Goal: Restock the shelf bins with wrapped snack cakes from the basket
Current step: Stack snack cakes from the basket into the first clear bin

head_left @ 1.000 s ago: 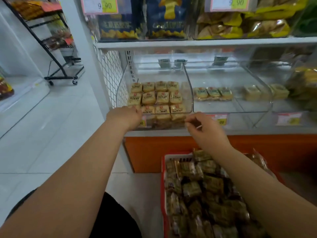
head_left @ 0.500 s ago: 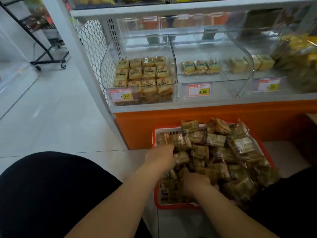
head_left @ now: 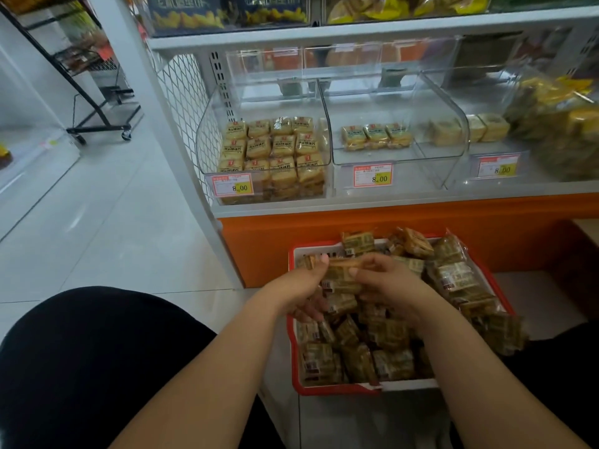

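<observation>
Hands above the red basket point(head_left: 293, 322): left hand point(head_left: 299, 286) and right hand point(head_left: 387, 280), fingers curled inward, jointly gripped a stack of wrapped snack cakes point(head_left: 340, 277).

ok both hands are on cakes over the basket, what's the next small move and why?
Probably lift the gathered snack cakes up toward the middle bin. The left hand and right hand both grip wrapped cakes above the red basket; the left bin looks nearly full, while the middle bin holds just one short row at the back.
</observation>
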`<state>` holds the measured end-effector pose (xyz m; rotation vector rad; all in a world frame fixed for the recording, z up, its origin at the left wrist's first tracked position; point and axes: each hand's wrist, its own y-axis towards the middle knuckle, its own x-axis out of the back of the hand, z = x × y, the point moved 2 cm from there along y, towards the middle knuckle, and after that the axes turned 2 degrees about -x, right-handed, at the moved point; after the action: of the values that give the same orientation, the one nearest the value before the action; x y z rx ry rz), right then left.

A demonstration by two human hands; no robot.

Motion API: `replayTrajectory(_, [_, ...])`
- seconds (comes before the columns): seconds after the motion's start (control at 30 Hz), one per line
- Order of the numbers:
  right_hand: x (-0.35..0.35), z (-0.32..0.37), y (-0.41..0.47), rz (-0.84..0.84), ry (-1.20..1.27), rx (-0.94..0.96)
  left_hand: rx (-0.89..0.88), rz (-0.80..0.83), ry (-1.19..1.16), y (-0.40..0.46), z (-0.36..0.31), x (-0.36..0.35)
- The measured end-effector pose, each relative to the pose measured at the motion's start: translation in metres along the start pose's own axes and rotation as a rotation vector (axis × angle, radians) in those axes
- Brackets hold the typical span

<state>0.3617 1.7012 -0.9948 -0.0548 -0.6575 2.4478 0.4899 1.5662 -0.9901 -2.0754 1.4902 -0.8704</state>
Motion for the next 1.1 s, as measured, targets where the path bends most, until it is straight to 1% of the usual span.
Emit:
replayTrajectory(0.07, [-0.006,0.007,-0.006,0.037,-0.032,0.11,-0.041,0.044,-0.202,-0.002,-0.004,-0.002])
replayTrajectory(0.13, [-0.012,0.013,-0.013,0.137,-0.036,0.161,-0.102,0.068,-0.39,-0.004,-0.008,-0.001])
replayTrajectory(0.2, [-0.011,0.017,-0.018,0.191,0.036,0.197,-0.168,0.064,-0.49,-0.007,-0.011,0.001])
replayTrajectory(0.23, [-0.008,0.019,-0.018,0.174,0.12,0.21,-0.196,0.058,-0.513,-0.008,-0.013,0.003])
replayTrajectory(0.3, [0.0,0.023,-0.017,0.071,0.322,0.203,-0.231,0.051,-0.526,-0.009,-0.016,0.007])
replayTrajectory(0.33, [0.004,0.025,-0.017,0.017,0.385,0.198,-0.246,0.044,-0.523,-0.01,-0.018,0.008])
replayTrajectory(0.37, [0.007,0.028,-0.017,-0.019,0.392,0.196,-0.259,0.037,-0.523,-0.012,-0.02,0.01])
replayTrajectory(0.43, [0.008,0.033,-0.018,-0.023,0.28,0.199,-0.287,0.024,-0.524,-0.017,-0.026,0.014])
replayTrajectory(0.57, [0.0,0.051,-0.017,0.107,-0.008,0.177,-0.355,0.025,-0.583,-0.027,-0.039,0.019])
replayTrajectory(0.63, [0.0,0.068,-0.014,0.122,-0.141,0.178,-0.375,0.022,-0.619,-0.032,-0.049,0.022])
replayTrajectory(0.7, [0.005,0.089,-0.009,0.153,-0.197,0.172,-0.406,0.003,-0.613,-0.036,-0.061,0.025])
replayTrajectory(0.77, [0.013,0.104,-0.006,0.212,-0.14,0.133,-0.436,-0.066,-0.606,-0.039,-0.075,0.03])
replayTrajectory(0.8, [0.017,0.111,-0.004,0.23,-0.102,0.106,-0.458,-0.135,-0.537,-0.04,-0.081,0.032])
replayTrajectory(0.83, [0.021,0.116,-0.002,0.229,-0.071,0.088,-0.493,-0.241,-0.376,-0.04,-0.087,0.036])
replayTrajectory(0.87, [0.025,0.122,0.0,0.211,-0.045,0.082,-0.541,-0.36,-0.149,-0.04,-0.092,0.041])
replayTrajectory(0.9, [0.029,0.127,0.003,0.185,-0.016,0.087,-0.607,-0.446,0.061,-0.039,-0.098,0.045])
replayTrajectory(0.93, [0.031,0.132,0.006,0.166,0.013,0.095,-0.678,-0.476,0.222,-0.038,-0.103,0.047])
replayTrajectory(0.97, [0.032,0.136,0.01,0.158,0.038,0.103,-0.716,-0.45,0.333,-0.036,-0.109,0.049])
replayTrajectory(1.03, [0.031,0.144,0.017,0.16,0.046,0.127,-0.707,-0.386,0.47,-0.03,-0.118,0.054])
replayTrajectory(1.1, [0.028,0.15,0.026,0.161,-0.006,0.173,-0.681,-0.423,0.554,-0.023,-0.128,0.063])
